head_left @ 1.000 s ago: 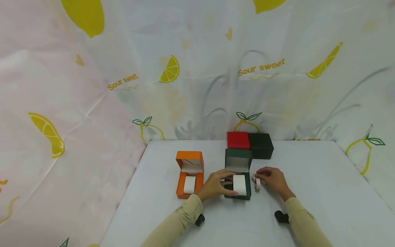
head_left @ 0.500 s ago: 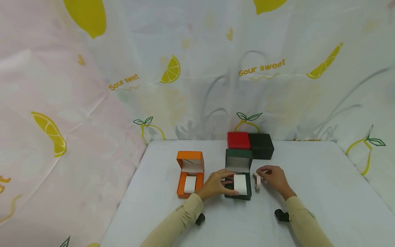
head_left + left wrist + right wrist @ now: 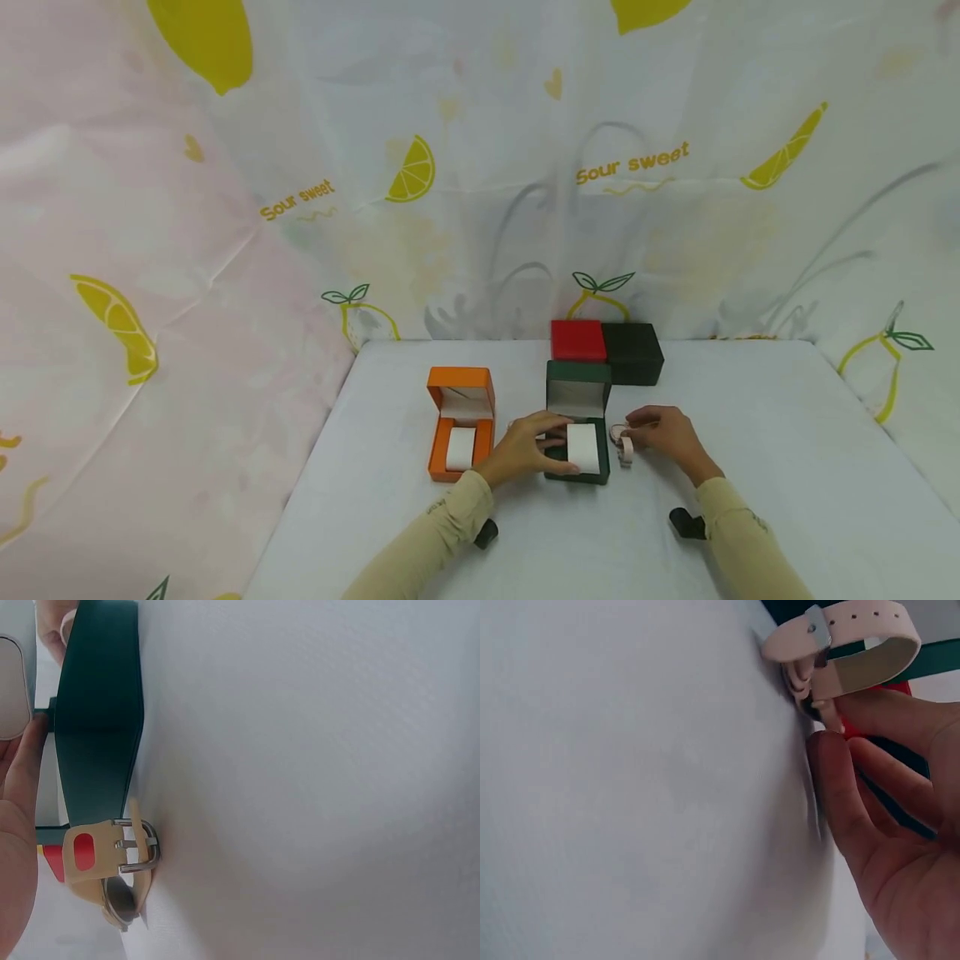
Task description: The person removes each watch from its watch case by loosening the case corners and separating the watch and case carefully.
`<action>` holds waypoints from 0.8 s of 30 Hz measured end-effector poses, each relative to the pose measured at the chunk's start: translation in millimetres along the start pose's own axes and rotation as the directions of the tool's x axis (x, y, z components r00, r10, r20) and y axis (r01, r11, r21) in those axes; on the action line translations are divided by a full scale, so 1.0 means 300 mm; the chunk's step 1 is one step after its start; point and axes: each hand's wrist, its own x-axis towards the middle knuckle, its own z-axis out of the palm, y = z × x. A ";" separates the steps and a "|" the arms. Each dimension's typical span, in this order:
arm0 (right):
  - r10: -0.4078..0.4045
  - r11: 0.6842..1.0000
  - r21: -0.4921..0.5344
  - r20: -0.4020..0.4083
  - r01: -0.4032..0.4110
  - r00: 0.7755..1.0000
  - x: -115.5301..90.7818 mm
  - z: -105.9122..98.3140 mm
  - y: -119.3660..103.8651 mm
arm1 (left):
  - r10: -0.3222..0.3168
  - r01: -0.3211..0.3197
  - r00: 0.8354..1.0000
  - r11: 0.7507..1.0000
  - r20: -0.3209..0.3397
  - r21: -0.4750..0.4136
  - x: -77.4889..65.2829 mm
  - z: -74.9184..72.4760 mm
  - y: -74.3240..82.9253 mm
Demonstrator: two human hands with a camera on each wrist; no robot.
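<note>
A dark green watch box (image 3: pixel 555 477) stands with its lid up, and a white watch cushion (image 3: pixel 582 448) sits in its base. My left hand (image 3: pixel 517 454) reaches over the box from the left and holds the cushion between thumb and fingers. Just right of the box, my right hand (image 3: pixel 670 433) pinches a pink-strapped wristwatch (image 3: pixel 627 452) low over the table. Its buckled strap (image 3: pixel 874 624) forms a loop in the right wrist view; the dial is mostly hidden. Close by the green box, a beige-strapped wristwatch (image 3: pixel 94 851) with a metal buckle lies below my left hand.
An orange watch box (image 3: pixel 441 467) stands open on the left with a white cushion (image 3: pixel 461 450) inside. Behind the green box are a red box (image 3: pixel 578 340) and a black box (image 3: pixel 633 354). A white cloth (image 3: pixel 360 500) covers the table.
My right hand has shifted slightly and turned the wristwatch, so more of its strap loop shows. My left hand stays in place on the cushion.
</note>
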 end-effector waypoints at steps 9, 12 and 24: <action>0.006 1.000 -0.028 -0.007 -0.007 1.000 -0.024 0.015 -0.040 | -0.021 0.020 1.000 1.000 0.015 0.010 -0.006 0.004 0.004; 0.007 0.999 -0.045 0.012 -0.006 1.000 -0.024 0.014 -0.046 | -0.015 0.015 1.000 1.000 0.008 0.008 -0.007 0.005 0.004; 0.039 0.999 -0.004 -0.001 -0.039 0.999 -0.007 0.005 -0.032 | 0.038 -0.034 0.999 0.987 -0.022 0.160 -0.001 -0.006 -0.012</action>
